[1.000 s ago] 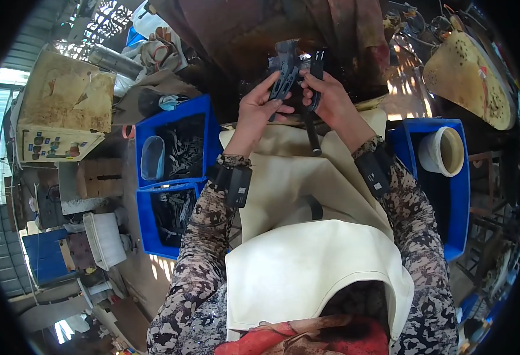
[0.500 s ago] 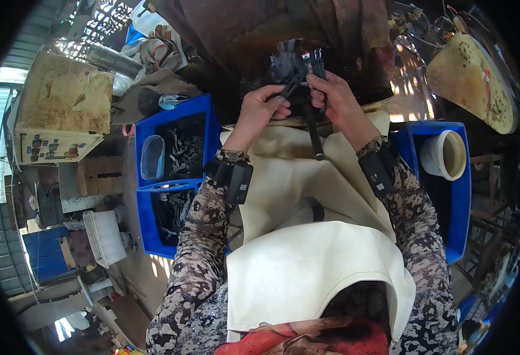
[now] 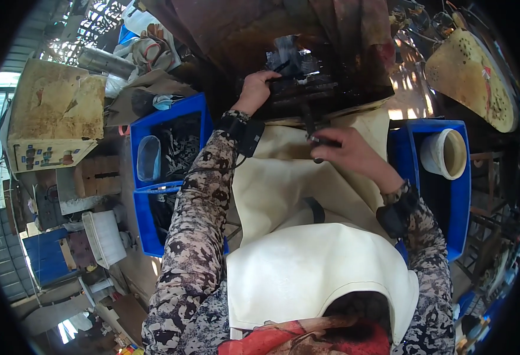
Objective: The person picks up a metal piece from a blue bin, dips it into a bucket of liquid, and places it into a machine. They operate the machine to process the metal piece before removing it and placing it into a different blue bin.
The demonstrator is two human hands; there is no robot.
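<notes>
My left hand (image 3: pixel 255 92) is closed at the left side of the dark work area, pinching a slim dark piece (image 3: pixel 282 67) between thumb and fingers. Beside it stands a metal fixture (image 3: pixel 289 50), shiny and wet-looking. A dark bar-shaped lever (image 3: pixel 308 118) hangs from the fixture toward me. My right hand (image 3: pixel 354 152) is curled around the lever's lower end, in front of the cream apron (image 3: pixel 283 177). Another small dark piece (image 3: pixel 329 142) shows at the fingers of that hand; its shape is partly hidden.
Blue bins (image 3: pixel 138 195) with many dark pieces stand at my left, one also holding a clear plastic tub (image 3: pixel 149 158). At right, a blue bin (image 3: pixel 465 195) holds a cream bucket (image 3: pixel 443 155). Stained cloth (image 3: pixel 354 29) hangs behind the fixture. A control box (image 3: pixel 56 106) stands far left.
My right hand has left the fixture, moving down toward me and onto the lever. The left hand has shifted slightly up and left, still holding a slim dark piece.
</notes>
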